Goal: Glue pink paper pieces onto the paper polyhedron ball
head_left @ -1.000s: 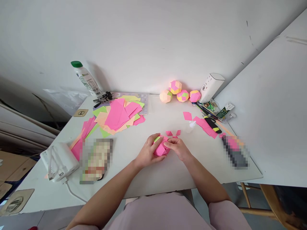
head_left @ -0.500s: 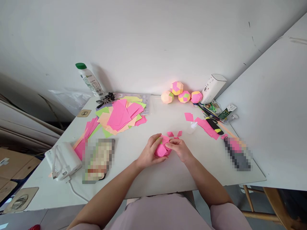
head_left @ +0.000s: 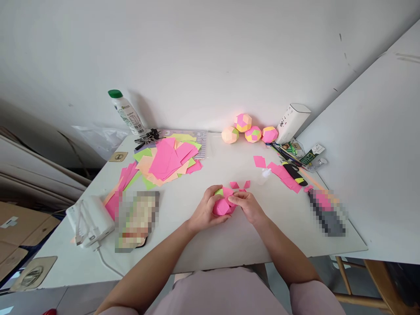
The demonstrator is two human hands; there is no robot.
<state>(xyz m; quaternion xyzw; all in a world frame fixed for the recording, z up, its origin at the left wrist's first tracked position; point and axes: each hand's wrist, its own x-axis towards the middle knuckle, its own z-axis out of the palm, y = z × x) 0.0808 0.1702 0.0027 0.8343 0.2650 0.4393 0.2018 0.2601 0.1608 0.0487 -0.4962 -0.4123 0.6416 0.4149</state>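
A faceted pink paper ball with a light green patch sits in my left hand, whose fingers and thumb wrap around its left side. My right hand is closed in a pinch at the ball's right side, thumb and index finger pressed to its paper surface. Whether a separate bit of paper is between those fingertips is hidden. Just beyond the ball lie small pink paper diamonds. Several finished-looking multicoloured paper balls rest by the wall.
Coloured paper sheets are heaped at the back left near a white bottle. A white power bank and a blurred phone lie left. On the right are a small clear bottle, a black-and-yellow cutter and a white box.
The whole view has shifted slightly. Both hands keep their hold on the paper ball, with only a slight movement of the right fingers against it.
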